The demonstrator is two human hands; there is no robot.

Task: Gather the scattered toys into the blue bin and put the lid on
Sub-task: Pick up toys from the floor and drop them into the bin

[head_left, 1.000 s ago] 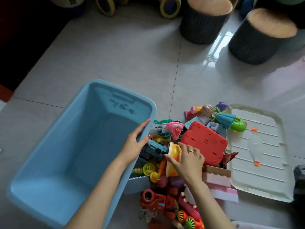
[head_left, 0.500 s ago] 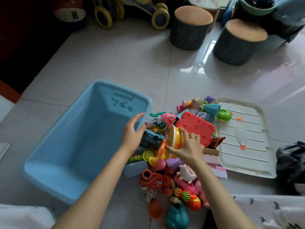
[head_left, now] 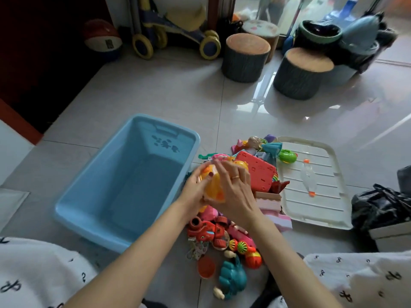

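Observation:
The blue bin (head_left: 93, 190) stands empty on the floor at centre left. A heap of plastic toys (head_left: 231, 238) lies along its right side. Both hands hold a yellow-orange toy (head_left: 214, 185) just above the heap, by the bin's right rim. My left hand (head_left: 194, 192) cups it from the left. My right hand (head_left: 233, 190), wearing a ring, covers it from the right. A red flat panel (head_left: 259, 172) lies behind the hands. The white lid (head_left: 320, 203) rests upside down on the floor, right of the heap, with a green toy (head_left: 287, 156) at its far corner.
Two stump-shaped stools (head_left: 245, 56) (head_left: 302, 72) stand at the back, with a toy scooter (head_left: 175, 38) and a ball (head_left: 102, 40) to their left. A black bag (head_left: 378, 207) and a box (head_left: 391, 236) sit right of the lid. My knees in patterned white fabric (head_left: 33, 274) fill the bottom corners.
My left hand left the bin's rim and joined my right hand on the yellow-orange toy, which has been lifted off the heap. The camera tilted up and back.

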